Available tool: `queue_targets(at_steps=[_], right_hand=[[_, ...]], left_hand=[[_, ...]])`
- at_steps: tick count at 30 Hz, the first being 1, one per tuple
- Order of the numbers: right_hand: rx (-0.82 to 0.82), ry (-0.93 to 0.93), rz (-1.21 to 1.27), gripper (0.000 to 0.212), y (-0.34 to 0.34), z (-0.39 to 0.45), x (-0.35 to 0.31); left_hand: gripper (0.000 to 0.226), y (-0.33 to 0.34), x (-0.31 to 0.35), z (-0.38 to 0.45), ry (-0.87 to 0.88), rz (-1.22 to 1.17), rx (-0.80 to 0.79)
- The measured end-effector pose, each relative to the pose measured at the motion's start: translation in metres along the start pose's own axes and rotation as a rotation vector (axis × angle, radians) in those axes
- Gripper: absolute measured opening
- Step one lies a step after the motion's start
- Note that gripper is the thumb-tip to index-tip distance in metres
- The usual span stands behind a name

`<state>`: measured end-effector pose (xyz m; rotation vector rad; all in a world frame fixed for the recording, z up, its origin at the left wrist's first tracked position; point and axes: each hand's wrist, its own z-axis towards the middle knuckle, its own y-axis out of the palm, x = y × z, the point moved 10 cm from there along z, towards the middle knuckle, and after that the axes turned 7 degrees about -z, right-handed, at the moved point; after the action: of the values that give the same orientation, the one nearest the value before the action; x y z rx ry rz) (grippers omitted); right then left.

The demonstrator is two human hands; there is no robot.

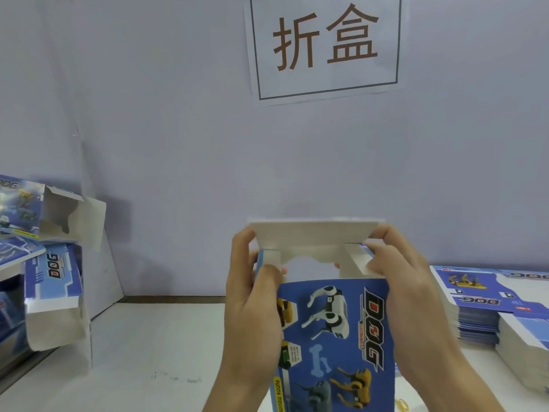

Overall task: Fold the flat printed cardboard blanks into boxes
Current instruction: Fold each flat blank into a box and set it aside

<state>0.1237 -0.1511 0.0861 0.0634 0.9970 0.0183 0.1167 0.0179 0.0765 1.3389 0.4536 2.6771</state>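
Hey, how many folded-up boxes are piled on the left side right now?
2 can be made out: an upper box with its end flaps open, and a lower box beneath it. More may sit beyond the frame's left edge.

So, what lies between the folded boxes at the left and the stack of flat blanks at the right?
In the head view, the box being folded, gripped by the left hand and right hand.

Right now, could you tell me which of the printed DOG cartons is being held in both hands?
The centre box, gripped by the left hand and right hand; the folded boxes sit left, the flat blanks right.
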Motion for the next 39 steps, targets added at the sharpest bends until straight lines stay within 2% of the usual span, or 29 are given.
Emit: queue_targets(at_steps=[2, 6, 8, 9, 11, 13, 15, 19, 26, 39], right_hand=[[0.003, -0.002, 0.054, 0.026, -0.002, -0.002, 0.004], [-0.039, 0.051, 0.229, 0.054, 0.001, -0.007, 0.012], [-0.075, 0.064, 0.226, 0.063, 0.008, -0.008, 0.011], [-0.096, 0.047, 0.175, 0.065, 0.011, -0.008, 0.009], [-0.106, -0.007, 0.099, 0.054, 0.015, -0.008, 0.003], [-0.07, -0.052, 0.077, 0.027, 0.011, -0.007, -0.001], [-0.019, -0.107, 0.064, 0.019, 0.007, -0.007, -0.008], [0.039, -0.173, 0.023, 0.024, 0.005, -0.007, -0.015], [0.037, -0.149, 0.094, 0.012, -0.001, -0.005, -0.009], [0.029, -0.17, 0.075, 0.013, -0.001, -0.007, -0.011]], left_hand=[[0.023, -0.004, 0.006, -0.001, 0.06, -0.011, 0.032], [0.046, -0.009, 0.0, -0.003, 0.032, -0.264, 0.025], [0.054, -0.009, -0.002, -0.003, 0.005, -0.276, 0.02], [0.051, -0.009, -0.003, -0.003, 0.003, -0.226, 0.016], [0.034, -0.007, 0.001, -0.003, 0.053, -0.123, -0.004], [0.017, -0.006, 0.003, -0.004, 0.078, -0.115, -0.025], [0.018, -0.005, 0.005, -0.004, 0.089, -0.101, -0.044], [0.026, -0.003, 0.011, -0.004, 0.123, -0.011, -0.049], [0.024, -0.003, 0.007, -0.004, 0.107, -0.081, -0.085], [0.017, -0.005, 0.013, -0.003, 0.128, -0.075, -0.117]])
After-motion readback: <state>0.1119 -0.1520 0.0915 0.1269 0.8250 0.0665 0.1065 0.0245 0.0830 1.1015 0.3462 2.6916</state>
